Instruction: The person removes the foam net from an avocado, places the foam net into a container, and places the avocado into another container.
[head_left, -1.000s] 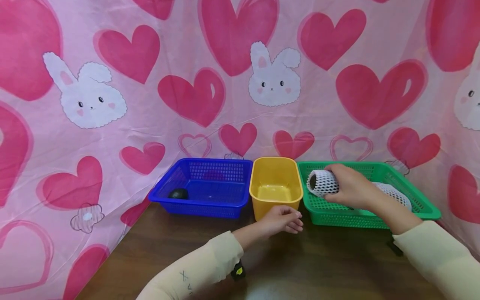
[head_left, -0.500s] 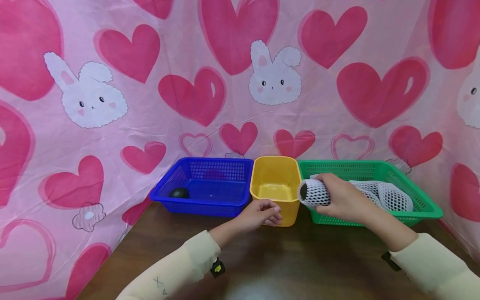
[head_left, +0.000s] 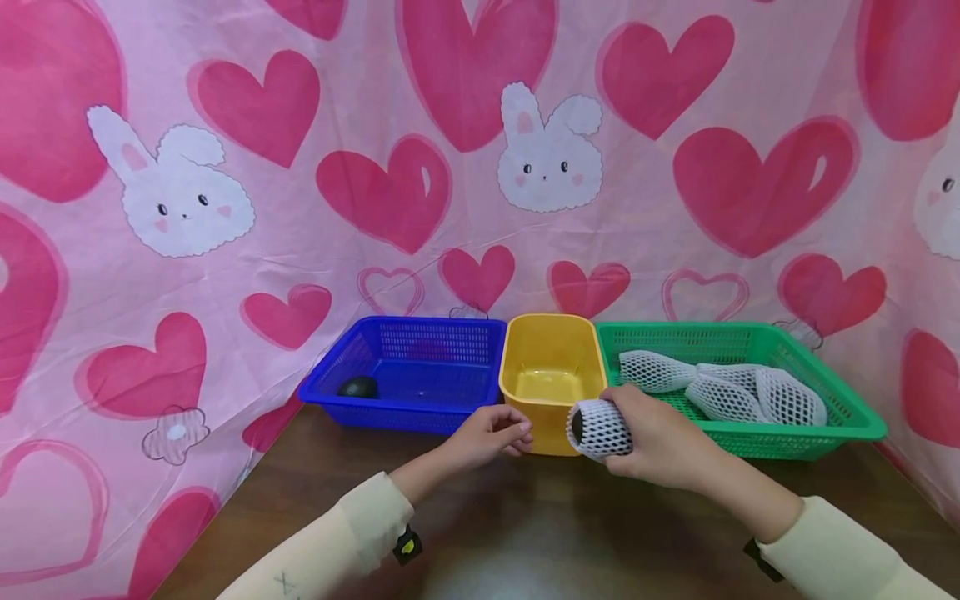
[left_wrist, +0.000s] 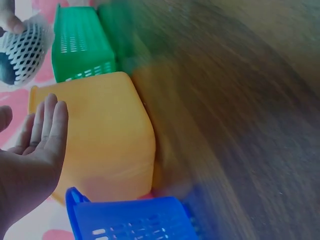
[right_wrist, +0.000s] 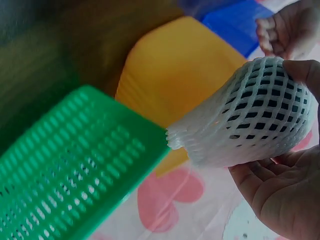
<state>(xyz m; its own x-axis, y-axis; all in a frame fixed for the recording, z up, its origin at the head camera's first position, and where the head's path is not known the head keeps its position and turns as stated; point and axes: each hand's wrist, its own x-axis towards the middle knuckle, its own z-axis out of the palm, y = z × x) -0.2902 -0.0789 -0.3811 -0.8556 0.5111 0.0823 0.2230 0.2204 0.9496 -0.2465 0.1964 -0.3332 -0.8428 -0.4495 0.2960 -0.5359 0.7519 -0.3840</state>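
Note:
In the head view, my right hand (head_left: 663,437) grips a white foam net sleeve (head_left: 606,429) in front of the yellow bin's right side. A dark fruit, apparently an avocado (head_left: 577,426), shows at the sleeve's left end; the mesh covers the rest of it. The right wrist view shows thumb and fingers on opposite sides of the sleeve (right_wrist: 270,107), whose loose end hangs free. My left hand (head_left: 480,440) holds nothing, fingers loosely bent, before the yellow bin and apart from the sleeve. Another dark avocado (head_left: 358,387) lies in the blue basket (head_left: 405,407) at its left.
The yellow bin (head_left: 546,417) stands between the blue basket and the green basket (head_left: 832,432). Several white foam sleeves (head_left: 723,400) lie in the green basket; whether they hold fruit I cannot tell. A brown wooden table (head_left: 570,533) lies beneath, and a pink heart-patterned cloth (head_left: 465,200) hangs behind.
My right hand has carried the sleeved avocado out of the green basket, leftward and nearer to me. The left hand has moved left along the yellow bin's front.

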